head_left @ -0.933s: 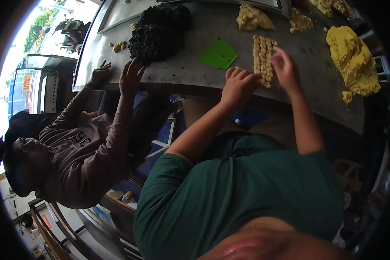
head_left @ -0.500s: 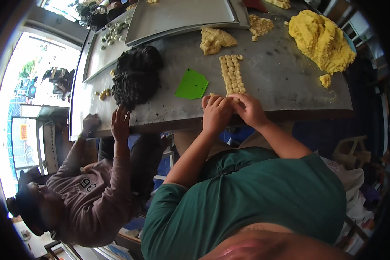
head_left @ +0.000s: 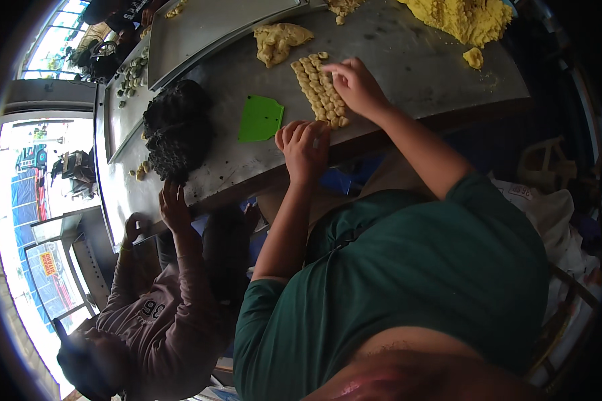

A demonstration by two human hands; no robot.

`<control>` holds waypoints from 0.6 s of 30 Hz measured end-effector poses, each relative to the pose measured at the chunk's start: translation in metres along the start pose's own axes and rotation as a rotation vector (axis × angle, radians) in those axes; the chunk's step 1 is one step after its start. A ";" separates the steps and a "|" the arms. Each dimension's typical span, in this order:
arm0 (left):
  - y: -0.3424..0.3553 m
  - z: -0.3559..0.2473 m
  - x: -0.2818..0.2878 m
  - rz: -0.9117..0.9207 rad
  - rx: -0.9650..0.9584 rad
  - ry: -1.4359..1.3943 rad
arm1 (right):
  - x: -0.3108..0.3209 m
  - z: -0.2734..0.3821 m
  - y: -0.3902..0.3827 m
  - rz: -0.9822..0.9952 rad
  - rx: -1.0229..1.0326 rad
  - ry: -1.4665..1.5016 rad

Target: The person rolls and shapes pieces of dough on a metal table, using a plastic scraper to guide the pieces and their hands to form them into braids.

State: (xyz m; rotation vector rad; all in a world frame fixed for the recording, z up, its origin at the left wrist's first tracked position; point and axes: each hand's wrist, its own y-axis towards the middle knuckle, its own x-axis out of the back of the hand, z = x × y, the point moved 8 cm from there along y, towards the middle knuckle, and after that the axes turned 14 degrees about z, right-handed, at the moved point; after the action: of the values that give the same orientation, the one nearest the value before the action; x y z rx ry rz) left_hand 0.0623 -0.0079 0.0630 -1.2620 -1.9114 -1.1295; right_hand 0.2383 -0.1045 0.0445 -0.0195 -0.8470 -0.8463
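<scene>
Small pale dough balls (head_left: 319, 90) lie in several close rows on the metal table. My left hand (head_left: 304, 148) is at the table's front edge by the near end of the rows, its fingers curled closed; whatever is inside them is hidden. Over the far right side of the rows is my right hand (head_left: 360, 90), index finger stretched toward the far balls and thumb apart from it. I see nothing held in it. A green dough scraper (head_left: 261, 119) lies flat to the left, and a larger lump of pale dough (head_left: 281, 43) sits beyond the rows.
A black dough mass (head_left: 179, 127) lies at left, near a co-worker's hands (head_left: 174, 208). Behind it are metal trays (head_left: 211, 30), one with dark greenish balls (head_left: 132, 77). A yellow crumbly heap (head_left: 465, 20) stands far right, with a small yellow lump (head_left: 473, 59) beside it.
My hands were together at the near end of the rows. My right hand has moved away to the far end; my left stays at the table edge. The whole view has tilted and shifted.
</scene>
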 end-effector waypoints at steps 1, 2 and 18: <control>0.002 -0.001 -0.001 0.001 -0.009 0.010 | -0.003 -0.014 0.017 -0.003 0.000 -0.001; 0.005 -0.005 -0.004 0.004 -0.026 0.014 | -0.004 -0.034 0.033 -0.022 -0.066 -0.062; -0.010 0.014 -0.013 0.066 0.041 -0.068 | -0.038 0.040 -0.076 0.350 -0.022 0.395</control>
State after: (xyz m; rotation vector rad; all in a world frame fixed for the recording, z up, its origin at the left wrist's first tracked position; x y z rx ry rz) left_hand 0.0584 -0.0036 0.0423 -1.3459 -1.9176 -1.0209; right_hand 0.1478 -0.1182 0.0234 -0.0186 -0.4439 -0.5046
